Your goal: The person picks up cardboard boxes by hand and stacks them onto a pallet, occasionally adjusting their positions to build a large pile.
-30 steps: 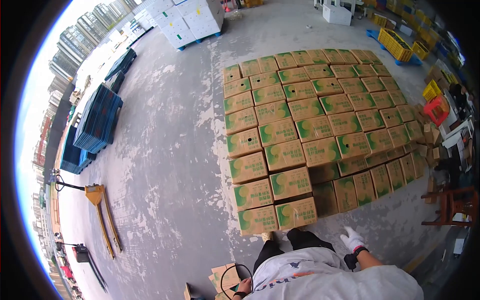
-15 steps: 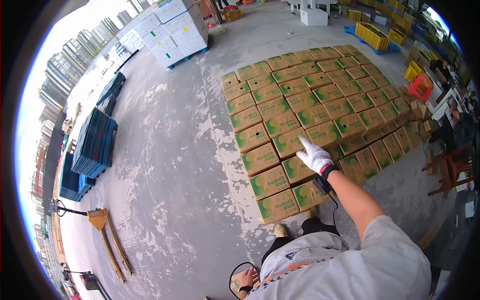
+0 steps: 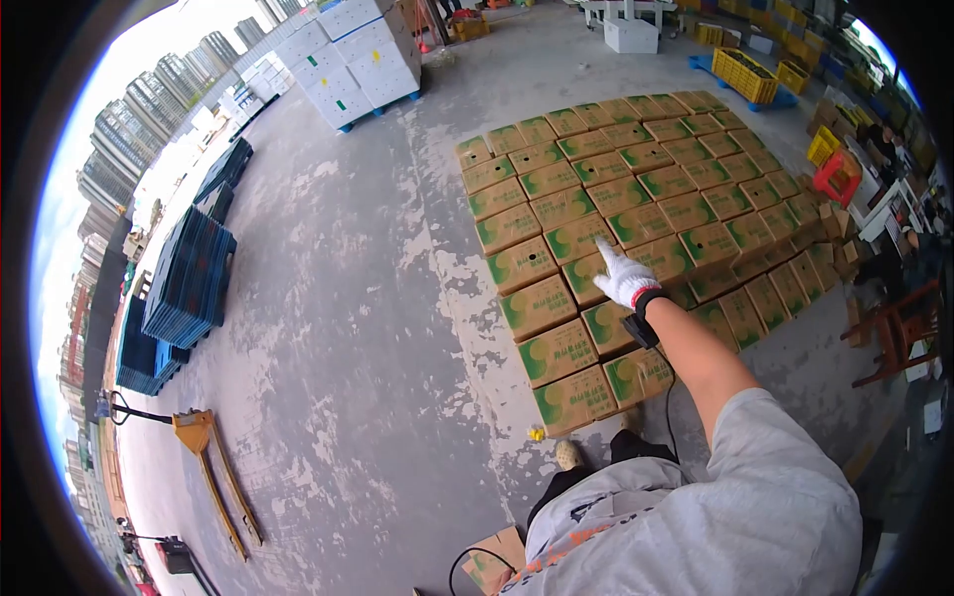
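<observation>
My right hand (image 3: 626, 276), in a white knit glove with a red cuff, reaches out over a stack of brown cardboard boxes (image 3: 545, 310) with green print. Its index finger is stretched forward over the box tops and the thumb stands apart, with nothing held. A black device (image 3: 642, 331) is strapped at that wrist, and a cable runs down from it. The boxes stand close together in rows, some with a dark round hole on top. My left hand is out of sight beside my body, near another printed cardboard piece (image 3: 494, 558) at the bottom edge.
A yellow pallet jack (image 3: 195, 433) stands at the lower left, below stacked blue pallets (image 3: 186, 288). White boxes (image 3: 350, 65) are piled at the back. A yellow crate (image 3: 745, 76) sits upper right; a wooden chair (image 3: 894, 333) and people are at the right edge.
The view has shifted slightly, so the boxes sit further right. My right hand stays stretched out above them. My left hand, visible at the bottom before, has gone out of sight.
</observation>
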The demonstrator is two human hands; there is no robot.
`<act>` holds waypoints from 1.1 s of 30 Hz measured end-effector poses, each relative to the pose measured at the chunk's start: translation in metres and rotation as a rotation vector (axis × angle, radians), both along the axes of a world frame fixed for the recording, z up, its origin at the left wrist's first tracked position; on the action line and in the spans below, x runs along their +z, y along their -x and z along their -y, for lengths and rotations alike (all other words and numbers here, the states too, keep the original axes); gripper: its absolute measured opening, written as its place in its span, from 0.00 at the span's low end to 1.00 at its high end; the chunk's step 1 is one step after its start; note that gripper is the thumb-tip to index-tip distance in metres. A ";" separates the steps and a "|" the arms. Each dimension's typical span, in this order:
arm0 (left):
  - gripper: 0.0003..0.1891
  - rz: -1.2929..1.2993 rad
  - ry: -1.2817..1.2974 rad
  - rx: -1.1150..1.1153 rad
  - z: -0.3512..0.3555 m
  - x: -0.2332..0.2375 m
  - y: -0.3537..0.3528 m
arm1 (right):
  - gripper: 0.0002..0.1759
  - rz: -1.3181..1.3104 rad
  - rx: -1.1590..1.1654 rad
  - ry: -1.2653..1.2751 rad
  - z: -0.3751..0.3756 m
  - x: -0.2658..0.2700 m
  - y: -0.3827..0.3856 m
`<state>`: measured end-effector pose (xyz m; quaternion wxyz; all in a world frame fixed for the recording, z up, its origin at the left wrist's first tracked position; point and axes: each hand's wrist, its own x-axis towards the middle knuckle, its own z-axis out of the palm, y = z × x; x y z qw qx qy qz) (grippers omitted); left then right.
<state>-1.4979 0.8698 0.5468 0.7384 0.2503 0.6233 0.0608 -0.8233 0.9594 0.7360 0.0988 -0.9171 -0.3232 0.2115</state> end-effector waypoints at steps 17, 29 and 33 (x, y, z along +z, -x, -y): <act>0.19 -0.060 0.064 0.045 0.060 -0.037 -0.009 | 0.41 -0.086 0.038 0.029 0.049 -0.049 -0.037; 0.20 -0.134 0.108 -0.068 0.070 -0.018 -0.023 | 0.28 -0.115 0.085 0.054 0.114 -0.087 -0.044; 0.20 -0.133 0.108 -0.119 0.061 -0.024 -0.024 | 0.26 -0.115 0.083 -0.004 0.140 -0.089 -0.024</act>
